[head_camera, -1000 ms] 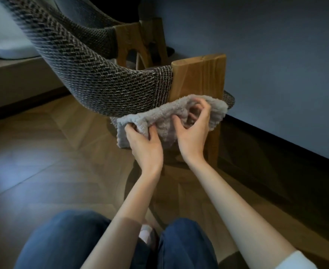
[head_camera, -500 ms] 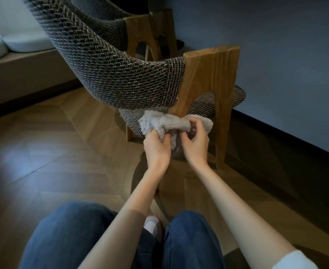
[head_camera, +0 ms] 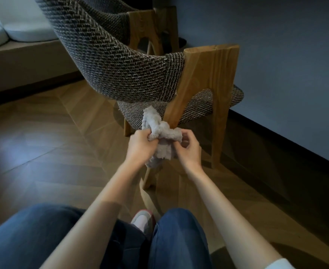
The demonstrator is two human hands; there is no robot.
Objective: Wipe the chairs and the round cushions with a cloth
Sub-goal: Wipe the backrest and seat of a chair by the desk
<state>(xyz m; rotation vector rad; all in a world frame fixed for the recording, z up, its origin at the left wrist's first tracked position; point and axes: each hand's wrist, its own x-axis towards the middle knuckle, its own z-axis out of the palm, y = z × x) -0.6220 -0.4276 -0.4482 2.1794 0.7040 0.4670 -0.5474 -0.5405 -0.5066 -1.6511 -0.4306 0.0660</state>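
Behind the woven chair point(head_camera: 121, 74), I am gripping the pale fluffy cloth point(head_camera: 165, 133) in both hands — my left hand point(head_camera: 140, 146) clenching one bunched end, my right hand point(head_camera: 188, 150) pinching the other. The cloth is bunching against the slanted wooden leg point(head_camera: 174, 113) just under the seat point(head_camera: 198, 105) — lower and more crumpled than a second ago, when I was holding it spread higher up.

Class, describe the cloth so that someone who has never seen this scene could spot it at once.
Find the large woven chair with wooden legs. Follow its nearest slanted leg down to the left hand and the right hand in front of it. The cloth is the bunched bundle both hands grip: pale and fluffy, unlike the dark weave and the smooth wood.
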